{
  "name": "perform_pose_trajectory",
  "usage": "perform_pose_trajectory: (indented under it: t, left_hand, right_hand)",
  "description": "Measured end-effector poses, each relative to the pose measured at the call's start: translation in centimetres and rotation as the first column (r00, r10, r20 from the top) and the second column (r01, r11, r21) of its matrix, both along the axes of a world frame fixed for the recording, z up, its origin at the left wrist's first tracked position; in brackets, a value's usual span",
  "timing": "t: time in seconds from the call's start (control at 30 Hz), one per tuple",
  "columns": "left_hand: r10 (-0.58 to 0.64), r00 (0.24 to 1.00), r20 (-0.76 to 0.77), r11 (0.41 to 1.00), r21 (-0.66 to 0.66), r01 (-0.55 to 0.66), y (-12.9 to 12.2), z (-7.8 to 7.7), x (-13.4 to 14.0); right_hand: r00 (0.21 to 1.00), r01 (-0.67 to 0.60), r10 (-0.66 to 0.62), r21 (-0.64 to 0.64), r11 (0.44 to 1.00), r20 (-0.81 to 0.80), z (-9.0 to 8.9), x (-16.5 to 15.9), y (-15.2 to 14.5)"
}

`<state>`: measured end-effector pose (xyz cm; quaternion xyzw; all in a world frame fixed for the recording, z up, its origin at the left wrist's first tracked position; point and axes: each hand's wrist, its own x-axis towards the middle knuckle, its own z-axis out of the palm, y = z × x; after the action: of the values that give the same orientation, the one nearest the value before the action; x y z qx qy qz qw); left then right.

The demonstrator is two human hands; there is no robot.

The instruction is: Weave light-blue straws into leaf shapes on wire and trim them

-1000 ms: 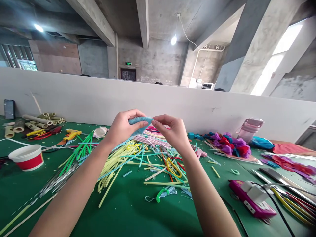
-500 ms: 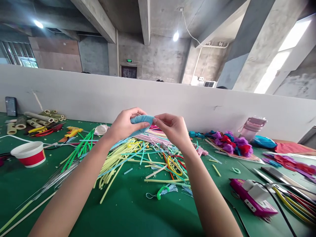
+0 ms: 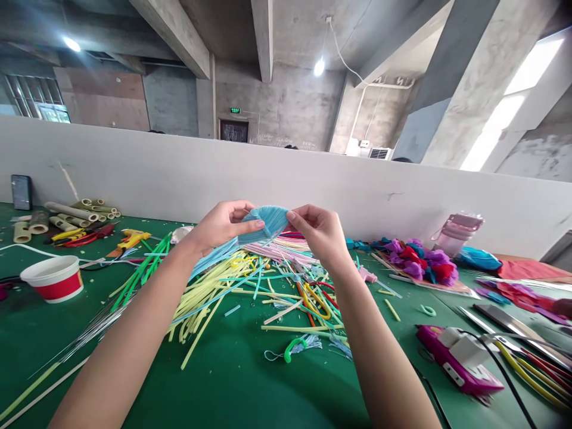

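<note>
A light-blue, fan-shaped piece of fine threads [image 3: 269, 220] is held up above the table between both hands. My left hand [image 3: 226, 225] grips its left side, thumb across the front and the fingers partly hidden behind. At its right edge my right hand [image 3: 318, 231] pinches the threads between thumb and forefinger. Below the hands lies a loose heap of thin coloured tubes, with yellow tubes [image 3: 203, 287], green tubes [image 3: 143, 268] and pink tubes [image 3: 272, 250]. A small blue tassel [image 3: 311, 341] with a green curved piece [image 3: 288, 350] rests nearer me.
On the left stand a paper cup [image 3: 54, 280], a yellow glue gun [image 3: 130, 239], pliers [image 3: 80, 235] and bamboo pieces [image 3: 71, 215]. To the right are purple and red petals [image 3: 420, 259], a pink bottle [image 3: 458, 233], and a purple power strip [image 3: 460, 360]. A white partition [image 3: 313, 179] runs behind.
The blue thread piece has turned and spread, showing more of its face. My right hand has shifted slightly right, and the left thumb has moved a little left.
</note>
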<state>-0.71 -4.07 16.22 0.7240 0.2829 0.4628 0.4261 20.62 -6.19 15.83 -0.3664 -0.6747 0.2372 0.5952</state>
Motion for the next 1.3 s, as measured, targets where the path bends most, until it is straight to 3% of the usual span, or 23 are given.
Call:
perform_pose_trajectory:
  t: [0.13, 0.3, 0.43, 0.73, 0.93, 1.13, 1.3]
  left_hand:
    - [0.091, 0.991, 0.097, 0.995, -0.041, -0.087, 1.2, -0.2, -1.0]
    - [0.229, 0.967, 0.111, 0.973, 0.002, -0.231, 2.3, -0.5, -1.4]
    - [0.22, 0.974, 0.053, 0.975, 0.016, -0.221, 2.4, -0.6, -1.4]
    - [0.156, 0.984, 0.085, 0.987, -0.059, -0.151, 2.3, -0.7, -1.0]
    - [0.114, 0.992, -0.052, 0.982, -0.148, -0.121, 2.7, -1.1, -1.1]
    - [0.158, 0.988, 0.003, 0.98, -0.124, -0.156, 3.4, -1.5, -1.1]
    - [0.153, 0.988, 0.025, 0.983, -0.11, -0.149, 2.9, -1.3, -0.9]
  right_hand:
    - [0.991, 0.036, -0.038, -0.017, 0.999, -0.129, 0.0, -0.2, 0.0]
    - [0.994, -0.027, 0.008, -0.188, 0.982, -0.105, -0.2, -0.6, 0.3]
    - [0.996, -0.009, -0.012, -0.237, 0.972, -0.085, -0.5, -0.5, 0.8]
    - [0.999, -0.018, 0.006, -0.269, 0.963, -0.048, -0.8, 0.0, 1.2]
    - [0.993, -0.033, 0.003, -0.256, 0.966, -0.119, -1.1, -0.1, 1.4]
    - [0.998, -0.012, -0.005, -0.264, 0.964, -0.062, -1.4, 0.0, 1.9]
    - [0.997, -0.072, 0.066, -0.242, 0.968, -0.035, -1.6, 0.0, 2.1]
